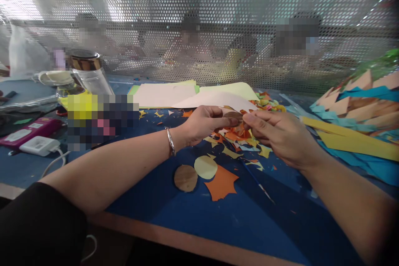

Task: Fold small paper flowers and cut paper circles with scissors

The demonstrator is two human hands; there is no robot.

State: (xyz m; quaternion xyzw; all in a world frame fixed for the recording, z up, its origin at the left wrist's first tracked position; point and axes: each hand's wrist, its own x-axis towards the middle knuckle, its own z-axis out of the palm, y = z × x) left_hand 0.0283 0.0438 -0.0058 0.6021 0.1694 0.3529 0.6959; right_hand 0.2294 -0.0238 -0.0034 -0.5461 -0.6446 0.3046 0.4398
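Note:
My left hand [202, 124] pinches a thin brown disc [232, 115], seen nearly edge-on, between thumb and fingers. From the other side, my right hand [271, 133] has thumb and fingers closed at the disc's right edge; its fingertips partly hide that edge. Below them on the blue table lie a brown wood-grain disc [185, 178], a pale yellow paper circle [205, 167] and a jagged piece of orange paper [221, 183]. A thin blue-handled tool [257, 181] rests to their right. Under my hands is a heap of orange and yellow paper scraps [240, 135].
Paper sheets [165, 95] lie behind my hands, before a perforated metal screen [218, 0]. Folded paper pieces [352, 108] are stacked at right. A lidded glass bottle [90, 75], a white charger [40, 145] and a magenta box [31, 131] stand at left. People show faintly beyond the screen.

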